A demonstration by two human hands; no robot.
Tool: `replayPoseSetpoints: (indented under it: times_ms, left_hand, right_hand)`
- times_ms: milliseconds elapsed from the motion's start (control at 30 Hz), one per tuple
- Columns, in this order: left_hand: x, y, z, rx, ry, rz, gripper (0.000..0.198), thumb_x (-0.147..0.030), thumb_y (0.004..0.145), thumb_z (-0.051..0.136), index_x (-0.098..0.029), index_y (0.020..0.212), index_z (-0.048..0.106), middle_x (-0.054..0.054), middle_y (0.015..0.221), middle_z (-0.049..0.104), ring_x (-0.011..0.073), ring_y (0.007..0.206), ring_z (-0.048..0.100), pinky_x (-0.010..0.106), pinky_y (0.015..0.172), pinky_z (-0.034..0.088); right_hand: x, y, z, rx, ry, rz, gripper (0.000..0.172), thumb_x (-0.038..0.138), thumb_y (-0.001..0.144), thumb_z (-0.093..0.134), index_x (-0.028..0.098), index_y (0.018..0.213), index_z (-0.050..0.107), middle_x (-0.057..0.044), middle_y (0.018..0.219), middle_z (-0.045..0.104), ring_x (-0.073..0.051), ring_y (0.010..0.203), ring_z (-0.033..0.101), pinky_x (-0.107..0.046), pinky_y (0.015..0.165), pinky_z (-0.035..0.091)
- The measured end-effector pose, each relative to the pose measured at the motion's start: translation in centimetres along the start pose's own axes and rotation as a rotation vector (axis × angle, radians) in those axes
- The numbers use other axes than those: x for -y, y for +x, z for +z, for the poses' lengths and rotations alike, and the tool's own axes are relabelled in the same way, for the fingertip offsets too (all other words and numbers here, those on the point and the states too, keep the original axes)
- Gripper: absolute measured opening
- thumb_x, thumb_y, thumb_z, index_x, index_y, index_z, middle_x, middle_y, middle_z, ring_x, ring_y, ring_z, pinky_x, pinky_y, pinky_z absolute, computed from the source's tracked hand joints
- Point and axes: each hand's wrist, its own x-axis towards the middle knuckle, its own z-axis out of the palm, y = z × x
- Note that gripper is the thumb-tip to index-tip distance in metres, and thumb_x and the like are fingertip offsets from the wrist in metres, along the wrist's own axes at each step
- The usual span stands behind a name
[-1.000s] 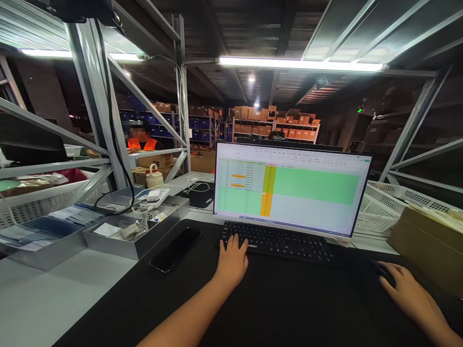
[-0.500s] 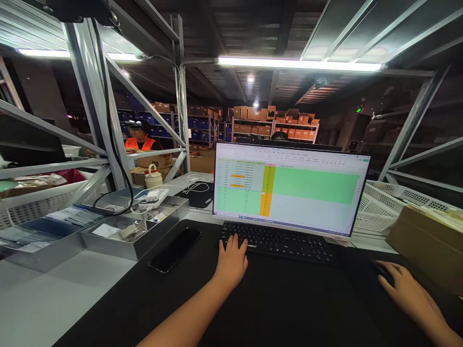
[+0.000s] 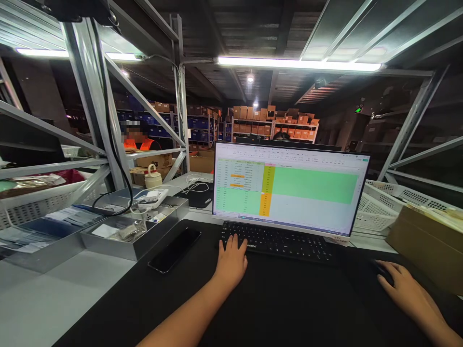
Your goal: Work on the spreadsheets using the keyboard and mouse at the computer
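My left hand rests with fingers spread on the left end of a black keyboard. At the right, my right hand is wrapped over a black computer mouse, which it partly hides. Behind the keyboard stands a monitor showing a spreadsheet with green, orange and white areas. A black phone lies dark on the black desk mat, left of my left hand.
Metal trays with papers and small bags stand at the left, near a cream bottle. A cardboard box and white baskets flank the right side. A person in an orange vest is beyond the frame, before stocked shelves.
Both hands stay where they were, on the keyboard and the mouse. The person in the orange vest has shifted slightly to the left and lower.
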Motion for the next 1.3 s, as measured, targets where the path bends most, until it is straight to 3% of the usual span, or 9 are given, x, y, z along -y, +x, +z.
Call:
replayPoseSetpoints:
  times_ms: [367,600,767,1300]
  left_hand:
    - [0.0,0.1,0.0,0.000,0.014,0.000,0.057,-0.022,0.093,0.047,-0.024,0.149,0.050,0.019,0.159,0.045,0.0348,0.149,0.040,0.065,0.121,0.028]
    - [0.1,0.1,0.3,-0.027,0.028,0.010,0.056,-0.021,0.093,0.047,-0.023,0.148,0.051,0.020,0.158,0.047,0.0356,0.148,0.041,0.065,0.119,0.031]
    - [0.0,0.2,0.1,-0.029,0.039,0.012,0.056,-0.019,0.092,0.048,-0.023,0.148,0.051,0.019,0.157,0.047,0.0354,0.147,0.043,0.065,0.119,0.031]
    - [-0.2,0.1,-0.9,0.013,0.041,0.008,0.056,-0.019,0.093,0.045,-0.022,0.148,0.051,0.020,0.157,0.047,0.0355,0.148,0.042,0.064,0.119,0.031]
  right_hand:
    - [-0.8,0.0,0.6,0.004,-0.009,0.004,0.060,0.056,0.083,0.044,0.020,0.127,0.064,-0.016,0.124,0.066,-0.034,0.119,0.065,-0.048,0.101,0.052]
    - [1.6,0.1,-0.9,0.067,0.001,0.053,0.060,0.062,0.086,0.044,0.025,0.127,0.065,-0.013,0.128,0.066,-0.032,0.115,0.068,-0.047,0.095,0.055]
    - [3.3,0.2,-1.8,0.080,0.013,0.090,0.062,0.063,0.085,0.042,0.024,0.127,0.065,-0.014,0.132,0.064,-0.032,0.121,0.064,-0.047,0.100,0.053]
    - [4.1,0.2,-2.2,0.054,0.049,0.080,0.060,0.062,0.084,0.044,0.023,0.125,0.065,-0.014,0.131,0.066,-0.032,0.125,0.062,-0.050,0.107,0.049]
